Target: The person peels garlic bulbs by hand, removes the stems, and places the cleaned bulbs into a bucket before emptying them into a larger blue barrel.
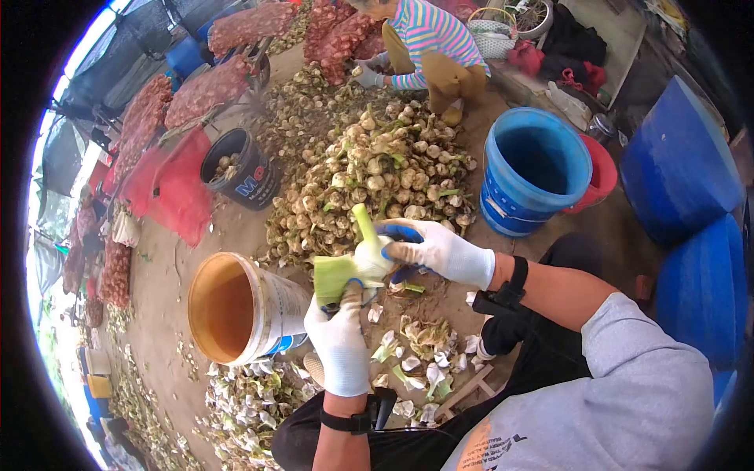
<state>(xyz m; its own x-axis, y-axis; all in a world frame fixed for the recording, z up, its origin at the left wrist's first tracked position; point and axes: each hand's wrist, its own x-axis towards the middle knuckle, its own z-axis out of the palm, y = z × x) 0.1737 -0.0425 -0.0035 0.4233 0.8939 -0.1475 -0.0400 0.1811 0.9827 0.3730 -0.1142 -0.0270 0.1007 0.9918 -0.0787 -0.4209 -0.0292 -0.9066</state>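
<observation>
Both my hands wear white gloves with blue palms. A white garlic bulb with a green stem [371,255] is held between them, over the ground in front of my knees. My right hand [436,253] grips the bulb from the right, and its stem points up. My left hand [340,337] is closed at the bulb's lower left, with a pale green leafy piece [333,275] at its thumb and fingers. Just beyond my hands lies a large heap of garlic bulbs [385,169].
A whitish bucket [275,302] lies tilted at left; a black bucket [255,184] holds bulbs. A blue bucket [506,192] stands at right, near blue tubs [679,169]. Peelings [428,345] litter the ground. A co-worker [436,47] crouches behind the heap, near red mesh sacks [208,90].
</observation>
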